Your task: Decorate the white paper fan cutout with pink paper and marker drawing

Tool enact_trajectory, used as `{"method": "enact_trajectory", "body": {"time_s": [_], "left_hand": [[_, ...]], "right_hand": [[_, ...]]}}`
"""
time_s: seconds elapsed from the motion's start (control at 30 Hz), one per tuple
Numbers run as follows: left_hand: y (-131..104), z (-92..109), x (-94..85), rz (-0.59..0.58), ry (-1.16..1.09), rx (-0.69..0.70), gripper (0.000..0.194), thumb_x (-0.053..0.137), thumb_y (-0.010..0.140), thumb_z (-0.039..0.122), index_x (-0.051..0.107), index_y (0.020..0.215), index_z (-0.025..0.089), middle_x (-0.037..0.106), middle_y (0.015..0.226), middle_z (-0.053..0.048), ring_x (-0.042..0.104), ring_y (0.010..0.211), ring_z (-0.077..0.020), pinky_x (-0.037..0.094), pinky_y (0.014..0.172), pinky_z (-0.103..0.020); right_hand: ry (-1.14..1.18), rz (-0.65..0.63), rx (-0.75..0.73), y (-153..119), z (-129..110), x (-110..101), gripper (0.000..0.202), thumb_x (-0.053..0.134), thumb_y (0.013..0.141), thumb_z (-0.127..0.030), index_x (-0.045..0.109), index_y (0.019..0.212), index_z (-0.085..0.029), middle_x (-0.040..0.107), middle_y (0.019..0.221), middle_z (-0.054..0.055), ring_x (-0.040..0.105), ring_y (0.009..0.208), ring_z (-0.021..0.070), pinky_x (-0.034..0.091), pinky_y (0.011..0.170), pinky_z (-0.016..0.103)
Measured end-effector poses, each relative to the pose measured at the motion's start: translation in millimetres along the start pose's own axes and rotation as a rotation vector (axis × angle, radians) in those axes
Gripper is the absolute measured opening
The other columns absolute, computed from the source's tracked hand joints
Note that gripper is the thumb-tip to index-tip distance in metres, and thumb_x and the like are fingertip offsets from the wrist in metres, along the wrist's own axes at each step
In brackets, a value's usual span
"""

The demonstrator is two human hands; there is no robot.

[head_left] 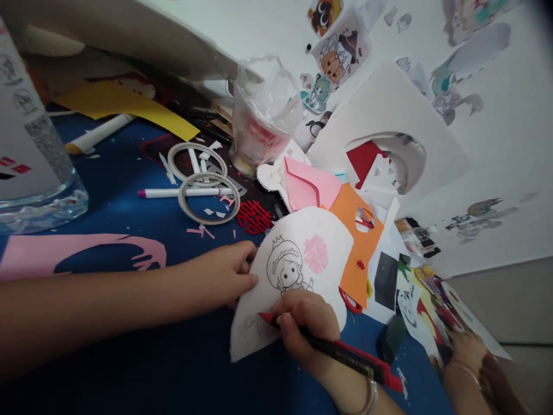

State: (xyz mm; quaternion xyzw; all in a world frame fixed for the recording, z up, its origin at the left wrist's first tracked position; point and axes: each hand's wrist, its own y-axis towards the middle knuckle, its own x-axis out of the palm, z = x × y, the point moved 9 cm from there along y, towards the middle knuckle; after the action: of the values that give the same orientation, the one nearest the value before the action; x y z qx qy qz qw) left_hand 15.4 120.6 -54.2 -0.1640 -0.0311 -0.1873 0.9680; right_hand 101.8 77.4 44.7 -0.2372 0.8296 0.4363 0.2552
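A white paper cutout (332, 230) with a curved edge lies tilted on the blue table (129, 363). It bears a line drawing of a crowned figure (287, 268), a pink cut-paper character (316, 253) and faint marks near its lower left corner. My left hand (231, 271) pinches the paper's left edge between thumb and fingers. Closed around a black and red pen (345, 354), my right hand (309, 325) rests on the lower part of the paper. The pen's red tip points at the faint marks; whether it touches the paper I cannot tell.
Tape rings (180, 195), a white marker (164, 193) and paper scraps lie beyond my left hand. A large clear bottle (43, 196) stands left, a plastic-wrapped cup (259, 127) at the back. Orange paper (356, 245) lies right of the cutout. Another person's hand (466, 351) is far right.
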Motion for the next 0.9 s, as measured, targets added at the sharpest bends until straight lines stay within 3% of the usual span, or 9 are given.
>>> {"method": "enact_trajectory", "body": {"time_s": [0.43,0.9], "left_hand": [[2.8,-4.1,-1.2,0.009,-0.029,0.013,0.033,0.054,0.054,0.033,0.042,0.082,0.021,0.058,0.058,0.005,0.063,0.062,-0.0207,0.052,0.054,-0.032],[1.6,-0.4,-0.8,-0.005,0.006,0.031,0.034,0.055,0.058,0.034,0.042,0.086,0.021,0.059,0.060,0.004,0.063,0.063,-0.0206,0.050,0.053,-0.030]], "right_hand": [[0.080,-0.023,0.058,-6.3,9.5,0.9,0.028,0.045,0.080,-0.009,0.030,0.060,-0.022,0.052,0.056,-0.002,0.054,0.051,0.0113,0.042,0.045,0.023],[0.066,-0.025,0.045,-1.8,4.5,1.4,0.026,0.046,0.077,-0.009,0.030,0.060,-0.022,0.051,0.053,-0.004,0.056,0.049,0.0108,0.043,0.042,0.021]]}}
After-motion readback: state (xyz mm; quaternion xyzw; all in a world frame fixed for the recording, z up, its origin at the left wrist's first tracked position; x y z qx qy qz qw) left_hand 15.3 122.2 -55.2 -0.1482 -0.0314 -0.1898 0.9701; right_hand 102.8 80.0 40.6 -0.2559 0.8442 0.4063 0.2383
